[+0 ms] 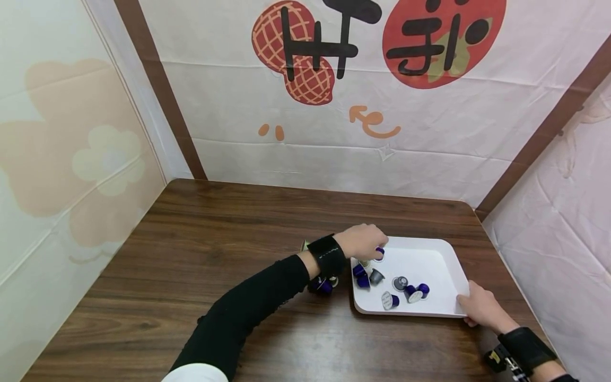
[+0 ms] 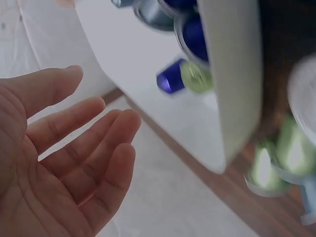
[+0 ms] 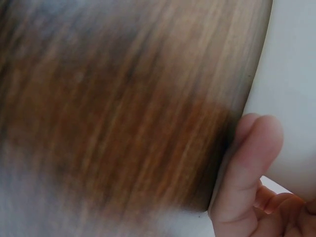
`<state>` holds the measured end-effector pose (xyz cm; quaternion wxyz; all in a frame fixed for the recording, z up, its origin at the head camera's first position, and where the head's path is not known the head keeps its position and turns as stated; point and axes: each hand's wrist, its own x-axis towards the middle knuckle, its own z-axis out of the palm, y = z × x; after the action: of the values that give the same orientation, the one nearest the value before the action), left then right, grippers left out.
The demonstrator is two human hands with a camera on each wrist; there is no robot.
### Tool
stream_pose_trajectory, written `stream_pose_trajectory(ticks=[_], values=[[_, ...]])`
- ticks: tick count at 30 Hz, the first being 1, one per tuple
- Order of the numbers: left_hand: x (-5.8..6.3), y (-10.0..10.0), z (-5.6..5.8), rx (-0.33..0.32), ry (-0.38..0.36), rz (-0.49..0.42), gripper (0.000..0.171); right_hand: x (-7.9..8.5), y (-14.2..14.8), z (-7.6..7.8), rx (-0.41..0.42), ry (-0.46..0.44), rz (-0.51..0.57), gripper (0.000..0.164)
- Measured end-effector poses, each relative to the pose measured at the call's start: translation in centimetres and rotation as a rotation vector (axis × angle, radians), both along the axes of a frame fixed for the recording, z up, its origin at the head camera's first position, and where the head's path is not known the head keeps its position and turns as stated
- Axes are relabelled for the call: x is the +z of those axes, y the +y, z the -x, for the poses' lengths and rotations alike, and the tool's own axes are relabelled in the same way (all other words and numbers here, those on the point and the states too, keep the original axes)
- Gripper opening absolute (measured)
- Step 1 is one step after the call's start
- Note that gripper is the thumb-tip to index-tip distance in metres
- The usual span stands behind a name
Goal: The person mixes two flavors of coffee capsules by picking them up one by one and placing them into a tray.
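Note:
A white tray (image 1: 434, 265) holds several coffee capsules, among them dark blue ones (image 1: 363, 280) and a grey one (image 1: 376, 276). Over the tray's far left corner is my left hand (image 1: 361, 241). In the left wrist view its fingers (image 2: 116, 170) are loosely bent and the thumb stands apart, with nothing between them. A blue capsule (image 2: 170, 79) and a pale green one (image 2: 196, 76) lie in the tray beyond the fingertips. My right hand (image 1: 484, 306) grips the tray's near right corner, thumb on the rim (image 3: 264, 84).
Left of the tray, partly hidden under my left wrist, more capsules (image 1: 324, 286) lie on the brown wooden table (image 1: 215, 233). Green capsules (image 2: 291, 153) show there in the left wrist view. Printed fabric walls (image 1: 305, 159) stand behind and beside the table.

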<state>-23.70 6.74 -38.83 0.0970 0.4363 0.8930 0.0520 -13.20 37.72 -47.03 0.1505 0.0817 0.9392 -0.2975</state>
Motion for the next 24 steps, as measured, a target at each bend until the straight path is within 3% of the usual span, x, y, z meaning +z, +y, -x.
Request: stream_pose_trajectory(ticks=[6,10,18,24], values=[[1.2,-4.0,1.5,0.048,-0.041,0.009,0.015,-0.1,0.1,0.0,0.002,0.013,0.001,0.042],[1.4,-7.0,2.2,0.098,-0.087,0.006,0.009,-0.2,0.1,-0.1,0.005,0.016,0.004,0.042],[0.1,-12.0,3.3,0.157,-0.131,0.033,0.007,-0.1,0.1,0.1,0.009,0.002,-0.003,0.044],[-1.3,-14.4,3.4,0.174,-0.228,0.11,0.039,0.0,-0.1,0.1,0.004,-0.007,-0.005,0.042]])
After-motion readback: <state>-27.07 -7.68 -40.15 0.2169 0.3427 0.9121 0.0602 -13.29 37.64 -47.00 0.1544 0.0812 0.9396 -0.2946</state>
